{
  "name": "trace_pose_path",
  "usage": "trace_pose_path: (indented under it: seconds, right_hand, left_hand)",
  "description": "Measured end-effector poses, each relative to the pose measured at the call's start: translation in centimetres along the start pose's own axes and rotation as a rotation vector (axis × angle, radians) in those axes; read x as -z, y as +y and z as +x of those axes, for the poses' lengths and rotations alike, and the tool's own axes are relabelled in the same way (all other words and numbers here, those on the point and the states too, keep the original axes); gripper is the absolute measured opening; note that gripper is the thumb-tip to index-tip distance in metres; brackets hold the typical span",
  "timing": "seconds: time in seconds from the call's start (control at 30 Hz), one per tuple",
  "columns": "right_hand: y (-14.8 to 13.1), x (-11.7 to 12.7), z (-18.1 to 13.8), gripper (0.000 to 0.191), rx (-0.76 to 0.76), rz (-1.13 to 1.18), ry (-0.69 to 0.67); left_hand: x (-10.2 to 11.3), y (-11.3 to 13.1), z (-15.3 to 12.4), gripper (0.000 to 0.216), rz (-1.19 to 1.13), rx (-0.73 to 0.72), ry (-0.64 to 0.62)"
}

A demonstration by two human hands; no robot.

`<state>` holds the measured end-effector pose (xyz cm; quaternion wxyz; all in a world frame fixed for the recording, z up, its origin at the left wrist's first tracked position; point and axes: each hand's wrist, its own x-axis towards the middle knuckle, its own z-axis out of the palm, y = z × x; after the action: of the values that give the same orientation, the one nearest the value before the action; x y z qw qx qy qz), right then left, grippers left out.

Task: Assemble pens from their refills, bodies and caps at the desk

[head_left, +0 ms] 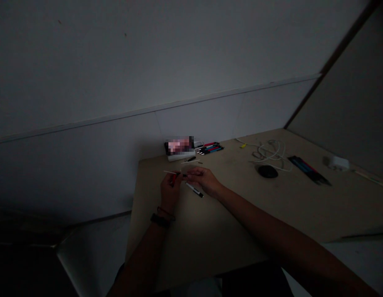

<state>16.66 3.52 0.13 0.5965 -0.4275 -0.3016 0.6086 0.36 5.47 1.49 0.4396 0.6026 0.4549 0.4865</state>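
Both my hands meet over the far left part of a light wooden table (228, 231). My left hand (170, 190) is closed around a red pen part (174, 178), with a thin white refill (170, 172) sticking out to the left. My right hand (204, 180) pinches a small dark piece at the tip of that part. A black and white pen barrel (194, 190) lies on the table just under my right hand. The room is dim and small details are hard to make out.
Against the wall lie a white box (179, 156) with a blurred item on it and several coloured pens (210, 148). Loose pen pieces (191, 160) lie nearby. To the right are a coiled white cable (270, 153), a dark round object (267, 171), more pens (308, 169) and a white adapter (338, 163).
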Motion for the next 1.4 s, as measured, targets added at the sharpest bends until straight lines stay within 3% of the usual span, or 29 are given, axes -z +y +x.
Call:
trace_pose_path:
  seconds: [0.47,1.4]
  right_hand:
    - [-0.07,-0.02,-0.19,0.039,-0.019,0.018,0.002]
    - [0.06,-0.31,-0.36,0.042,-0.021,0.041,0.007]
  left_hand:
    - [0.10,-0.41,0.12,0.029,0.006,-0.055,-0.017]
    - [0.13,0.02,0.06,0.028,0.016,-0.017,-0.012]
